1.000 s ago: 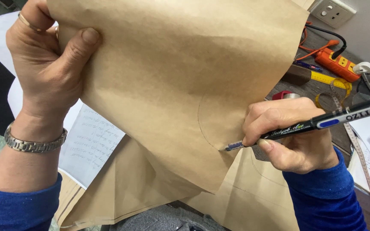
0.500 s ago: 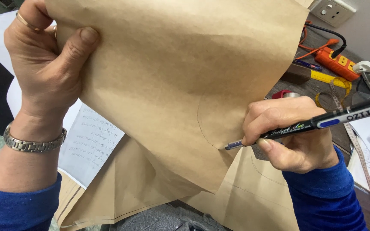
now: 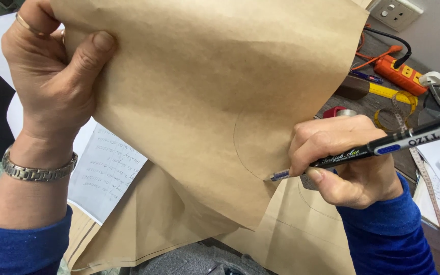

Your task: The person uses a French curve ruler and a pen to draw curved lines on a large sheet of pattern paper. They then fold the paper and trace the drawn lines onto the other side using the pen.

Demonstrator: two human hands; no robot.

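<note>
The lifted brown paper sheet (image 3: 204, 91) hides most of the desk; its top edge runs out of view. The left hand (image 3: 52, 86) pinches its upper corner, thumb in front. The right hand (image 3: 342, 158) grips a black pen (image 3: 367, 150), tip on a faint curved line.

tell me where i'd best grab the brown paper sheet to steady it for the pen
Probably the upper left corner, from the left side, as the left hand does, thumb on the front. The brown paper sheet is lifted and limp, and the right hand with the pen works at its lower right edge.
</note>
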